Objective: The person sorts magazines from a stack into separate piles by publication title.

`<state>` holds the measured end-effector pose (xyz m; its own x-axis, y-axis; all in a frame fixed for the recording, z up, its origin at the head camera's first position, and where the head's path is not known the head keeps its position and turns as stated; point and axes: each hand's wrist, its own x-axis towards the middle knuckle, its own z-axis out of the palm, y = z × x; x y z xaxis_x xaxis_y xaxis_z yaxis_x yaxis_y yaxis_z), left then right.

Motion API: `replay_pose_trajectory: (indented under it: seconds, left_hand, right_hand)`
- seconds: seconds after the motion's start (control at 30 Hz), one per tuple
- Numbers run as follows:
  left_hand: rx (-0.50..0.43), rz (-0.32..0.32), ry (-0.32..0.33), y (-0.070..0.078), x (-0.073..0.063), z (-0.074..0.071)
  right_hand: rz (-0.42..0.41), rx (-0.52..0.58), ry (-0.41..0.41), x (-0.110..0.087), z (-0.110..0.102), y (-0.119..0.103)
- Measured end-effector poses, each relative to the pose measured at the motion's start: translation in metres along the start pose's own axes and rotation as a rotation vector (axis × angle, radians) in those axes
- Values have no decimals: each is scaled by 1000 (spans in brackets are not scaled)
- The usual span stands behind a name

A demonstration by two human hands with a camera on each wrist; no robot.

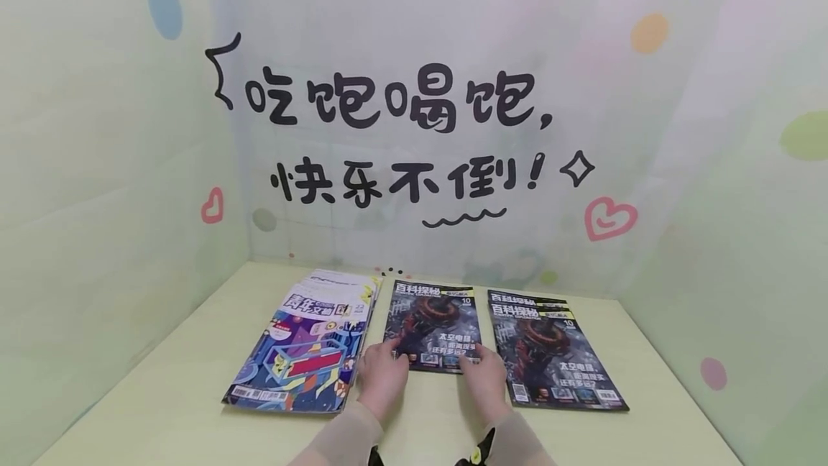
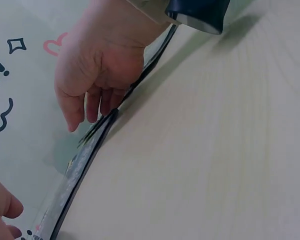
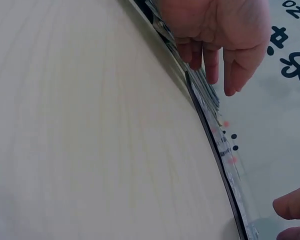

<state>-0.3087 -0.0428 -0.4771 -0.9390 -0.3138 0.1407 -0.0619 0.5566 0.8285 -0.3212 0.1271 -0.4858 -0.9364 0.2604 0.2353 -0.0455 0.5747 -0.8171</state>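
Note:
A dark magazine [image 1: 435, 322] with a reddish ring on its cover lies flat on the table between both hands. My left hand [image 1: 383, 378] is at its near left corner, thumb and forefinger over the edge. At the near right corner is my right hand [image 1: 484, 378], similarly placed. In the left wrist view, the right hand [image 2: 102, 65] has its fingers extended down beside the magazine's edge [image 2: 85, 172], thumb apart from them. The right wrist view shows the left hand [image 3: 217, 37] with extended fingers by the other corner. Whether the fingertips touch the cover is unclear.
A stack of colourful magazines [image 1: 304, 358] stands to the left, its upper ones offset. To the right, matching dark magazines [image 1: 556, 358] overlap on the pale table [image 1: 653, 380]. A decorated backdrop [image 1: 388, 250] with black lettering encloses the back and sides.

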Motion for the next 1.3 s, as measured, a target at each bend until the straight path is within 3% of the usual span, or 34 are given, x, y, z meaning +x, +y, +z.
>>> replay_pose_trajectory:
  seconds: [0.13,0.33,0.57,0.7,0.83,0.97,1.1,1.3]
  left_hand:
    - [61,-11,-17,-6,2,6]
    - [124,32,-65,-8,4,7]
    - [127,63,29,-11,3,6]
    - [-24,39,44,-13,4,5]
    - [-132,14,11,-16,5,3]
    - [-231,-38,-63,-16,6,1]
    - [-414,-128,-150,-16,4,2]
    - [-608,-158,-164,-17,1,3]
  right_hand:
    - [21,-114,-24,-3,5,1]
    - [32,-207,-63,-5,7,-3]
    - [34,-174,-14,-8,7,-3]
    - [36,-139,8,-8,6,-1]
    - [51,-84,19,-8,6,0]
    - [52,-48,33,-9,6,1]
    - [49,-20,41,-8,4,3]
    - [69,65,51,-6,0,6]
